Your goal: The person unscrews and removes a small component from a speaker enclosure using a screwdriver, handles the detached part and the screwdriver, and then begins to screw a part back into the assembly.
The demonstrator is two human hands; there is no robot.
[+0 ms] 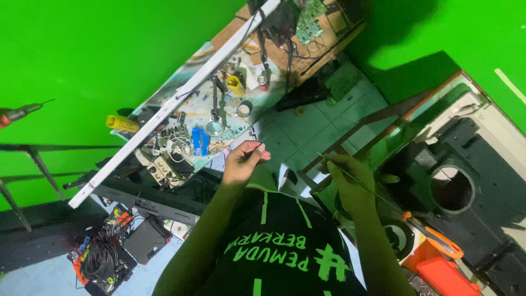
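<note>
The thin wire (356, 183) runs from the right hand (348, 183), which pinches it, out over the floor, away from the tabletop (230, 118). The left hand (245, 161) is curled shut, fingertips pinched, maybe on the wire's end. Next comes careful, steady pulling.

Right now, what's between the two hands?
In the head view, between the left hand and the right hand shows pale tiled floor and the person's black shirt; nothing else.

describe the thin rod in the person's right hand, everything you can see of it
The thin rod is a straight, slim, dark metal-looking shaft. It runs diagonally from a tip near the right hand's fingers down-right to an orange handle, like a long screwdriver. The hand grips it near the upper end.
</note>
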